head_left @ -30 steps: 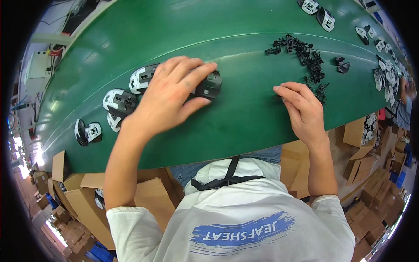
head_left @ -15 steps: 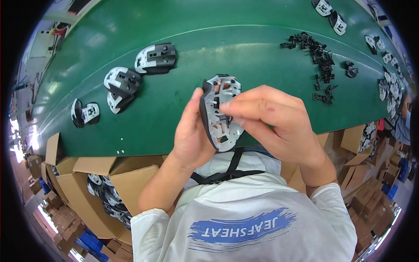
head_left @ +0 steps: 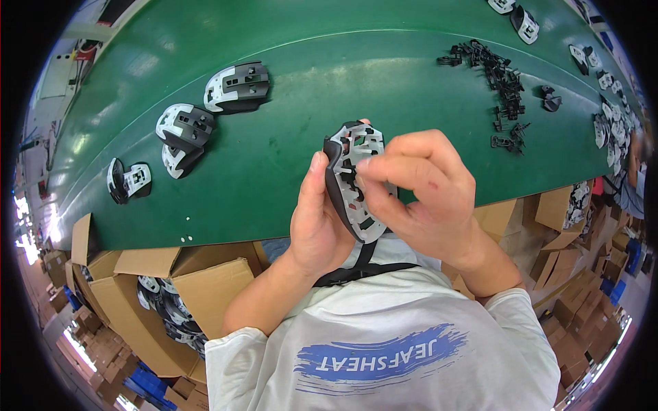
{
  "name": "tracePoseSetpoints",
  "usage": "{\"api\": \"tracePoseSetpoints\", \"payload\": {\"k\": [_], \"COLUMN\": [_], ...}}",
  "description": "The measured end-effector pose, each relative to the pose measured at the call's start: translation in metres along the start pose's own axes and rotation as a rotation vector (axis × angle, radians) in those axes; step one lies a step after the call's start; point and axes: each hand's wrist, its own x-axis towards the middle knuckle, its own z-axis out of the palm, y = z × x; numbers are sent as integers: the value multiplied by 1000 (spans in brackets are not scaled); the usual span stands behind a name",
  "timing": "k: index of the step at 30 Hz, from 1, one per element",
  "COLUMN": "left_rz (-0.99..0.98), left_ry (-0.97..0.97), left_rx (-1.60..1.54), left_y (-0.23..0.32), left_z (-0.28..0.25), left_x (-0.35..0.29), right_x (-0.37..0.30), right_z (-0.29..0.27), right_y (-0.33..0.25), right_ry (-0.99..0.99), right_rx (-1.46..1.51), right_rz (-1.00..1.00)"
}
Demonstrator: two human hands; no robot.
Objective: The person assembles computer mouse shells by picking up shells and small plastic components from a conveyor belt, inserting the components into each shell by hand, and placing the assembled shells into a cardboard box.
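Observation:
My left hand [head_left: 321, 216] is closed around a black-and-light-grey plastic mouse shell [head_left: 346, 188], held tilted with its ribbed, slotted inside showing. The thumb lies along the black side edge. My right hand [head_left: 421, 188] reaches in from the right, thumb and forefinger pinched together over the middle of the shell. A small black plastic piece shows at these fingertips, mostly hidden by them and set against the shell's inside. Farther right on the green table lies a pile of similar small black plastic parts [head_left: 506, 85].
Several mouse shells [head_left: 185, 127] lie on the green table [head_left: 329, 75] at the left. One black part [head_left: 550, 99] lies apart from the pile; more shells [head_left: 610, 130] are heaped at the far right. Open cardboard boxes [head_left: 212, 294] stand below the table edge, the left one holding shells.
Both hands and the shell have shifted slightly right and down. My right fingertips have moved up along the shell's inside, and the small black piece is now more hidden.

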Motion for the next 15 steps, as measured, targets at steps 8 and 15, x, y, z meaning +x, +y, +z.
{"api": "tracePoseSetpoints", "payload": {"k": [8,15], "left_rz": [-14,-37], "left_ry": [30,169], "left_rx": [-29,78], "left_y": [-1,-4], "left_z": [3,14], "left_x": [5,3], "right_x": [3,-2], "right_z": [-3,-1], "right_y": [8,12], "right_ry": [15,-37], "right_rx": [18,-10], "right_rz": [30,-61]}}
